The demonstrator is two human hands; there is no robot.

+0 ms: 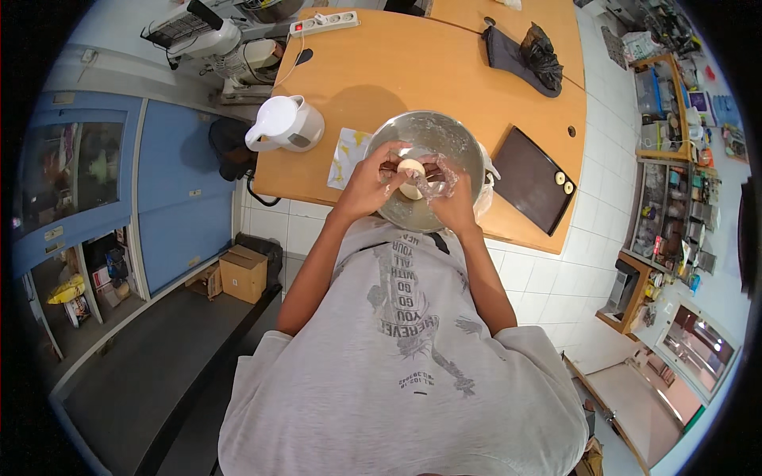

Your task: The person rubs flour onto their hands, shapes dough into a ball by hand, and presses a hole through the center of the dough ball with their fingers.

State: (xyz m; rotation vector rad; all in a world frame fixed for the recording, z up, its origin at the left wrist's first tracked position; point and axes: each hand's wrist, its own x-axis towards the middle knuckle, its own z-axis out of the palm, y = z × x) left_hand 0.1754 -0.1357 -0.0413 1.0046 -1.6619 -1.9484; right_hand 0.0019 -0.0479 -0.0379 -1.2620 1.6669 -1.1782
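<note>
Over a wide metal bowl (456, 136), my left hand (371, 182) and my right hand (451, 190) pinch a small pale piece of dough (411, 166) between their fingertips. Both hands are dusted with flour or bits of dough, most thickly on the right fingers. Below the held piece, another lump of dough (410, 191) shows inside the bowl, partly covered by my fingers. To the right lies a dark baking tray (525, 170) with two small round dough pieces (560, 178) at its right edge; each seems to have a hole or dent in the middle.
On the wooden table (421, 71), a white jug (294, 123) and a yellow-and-white packet (347, 155) stand left of the bowl. A power strip (324, 22) lies at the back left. Dark cloth (508, 55) and a black plastic bag (541, 57) rest at the far right.
</note>
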